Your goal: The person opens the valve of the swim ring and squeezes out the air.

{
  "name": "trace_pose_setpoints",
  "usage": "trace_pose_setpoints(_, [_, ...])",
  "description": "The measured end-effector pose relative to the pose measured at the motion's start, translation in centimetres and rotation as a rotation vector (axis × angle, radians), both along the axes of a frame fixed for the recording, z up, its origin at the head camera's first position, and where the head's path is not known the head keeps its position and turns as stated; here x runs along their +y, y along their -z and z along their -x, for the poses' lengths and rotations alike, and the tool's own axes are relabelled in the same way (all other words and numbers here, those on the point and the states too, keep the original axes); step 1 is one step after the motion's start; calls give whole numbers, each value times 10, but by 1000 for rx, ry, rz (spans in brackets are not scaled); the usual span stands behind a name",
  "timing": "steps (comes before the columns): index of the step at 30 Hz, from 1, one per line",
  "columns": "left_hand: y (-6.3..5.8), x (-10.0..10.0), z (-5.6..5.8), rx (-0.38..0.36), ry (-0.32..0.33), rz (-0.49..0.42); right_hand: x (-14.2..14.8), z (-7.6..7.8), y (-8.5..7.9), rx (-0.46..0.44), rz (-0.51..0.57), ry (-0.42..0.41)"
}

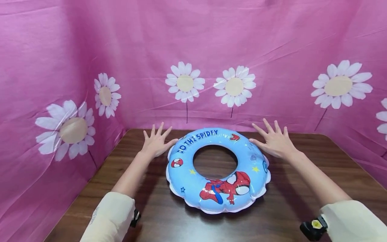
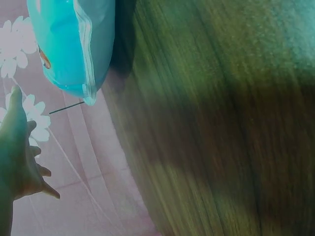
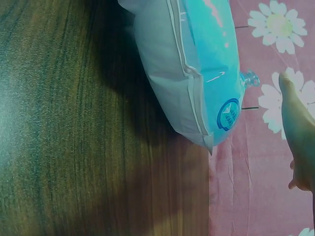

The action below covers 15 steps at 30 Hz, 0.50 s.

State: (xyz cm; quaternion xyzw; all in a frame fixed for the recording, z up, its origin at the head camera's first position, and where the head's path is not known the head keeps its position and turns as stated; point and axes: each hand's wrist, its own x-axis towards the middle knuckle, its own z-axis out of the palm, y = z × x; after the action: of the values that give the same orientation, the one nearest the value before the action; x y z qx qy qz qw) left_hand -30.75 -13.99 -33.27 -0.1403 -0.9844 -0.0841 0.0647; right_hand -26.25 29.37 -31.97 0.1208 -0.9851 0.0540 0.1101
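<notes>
An inflated blue swim ring [image 1: 181,181] with a red cartoon figure and the words "DO THE SPIDEY" lies flat on the brown wooden table [image 1: 145,208]. At its upper left, my left hand [image 1: 155,143] is spread with straight fingers, the thumb overlapping the ring's edge in the head view. My right hand [image 1: 276,141] is spread likewise at the upper right, its thumb tip at the ring's edge. Both wrist views show the hands, left hand [image 2: 22,157] and right hand [image 3: 300,128], raised beside the ring with nothing held. A clear valve [image 3: 250,79] sticks up from the ring's right side.
A pink cloth [image 1: 211,33] printed with white daisies hangs behind the table and along both sides. The table's far edge [image 1: 305,133] runs just beyond the hands. Dark devices [image 1: 314,228] are strapped at the cream sleeves [image 1: 110,215].
</notes>
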Motion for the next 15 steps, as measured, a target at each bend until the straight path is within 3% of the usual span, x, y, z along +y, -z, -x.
trace_pose_setpoints(8, [1, 4, -3, 6, 26, -19, -3, -3, 2, 8, -8, -2])
trace_pose_setpoints(15, [-1, 14, -11, 30, 68, 14, -9, -7, 3, 38, 7, -59])
